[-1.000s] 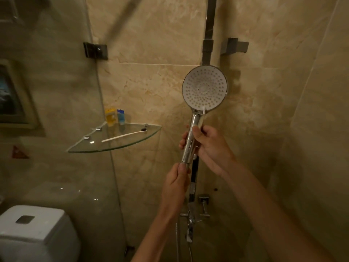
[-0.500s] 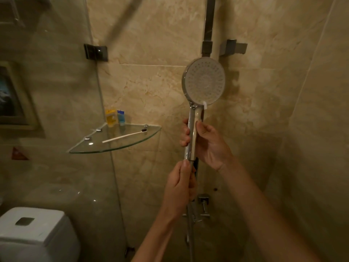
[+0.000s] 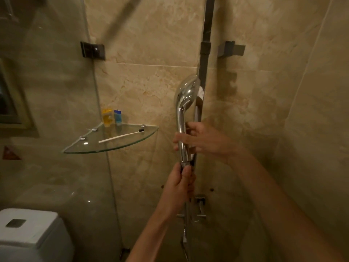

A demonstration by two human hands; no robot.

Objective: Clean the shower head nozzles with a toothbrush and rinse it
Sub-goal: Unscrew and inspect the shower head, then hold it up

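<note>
The shower head (image 3: 186, 91) is near the middle of the picture, standing up tall in front of the dark rail (image 3: 206, 53) on the wall. Its shiny silver back faces the camera, so the little holes cannot be seen. The round top points to 12 o'clock and the handle runs down to 6 o'clock.

The right hand (image 3: 203, 140) holds the middle of the handle. Its fingers curl around the handle from the 3 o'clock side, and the fingertips peek out on the 9 o'clock side. The left hand (image 3: 180, 183) is just below it, at 6 o'clock from the right hand. It grips the very bottom of the handle, where the hose (image 3: 186, 229) joins on. The thumb and fingers are wrapped tight there. The hose hangs down toward 6 o'clock.

The toothbrush (image 3: 120, 136) is white with dark bristles. It lies flat on the glass shelf (image 3: 88, 148), at 9 o'clock from the hands and well apart from them. No hand touches it. At the back of the shelf stand a small yellow bottle (image 3: 107, 118) and a small blue tube (image 3: 118, 117), side by side.

A white toilet tank (image 3: 28, 229) sits in the bottom corner at 7 o'clock, behind the glass wall (image 3: 56, 91).
</note>
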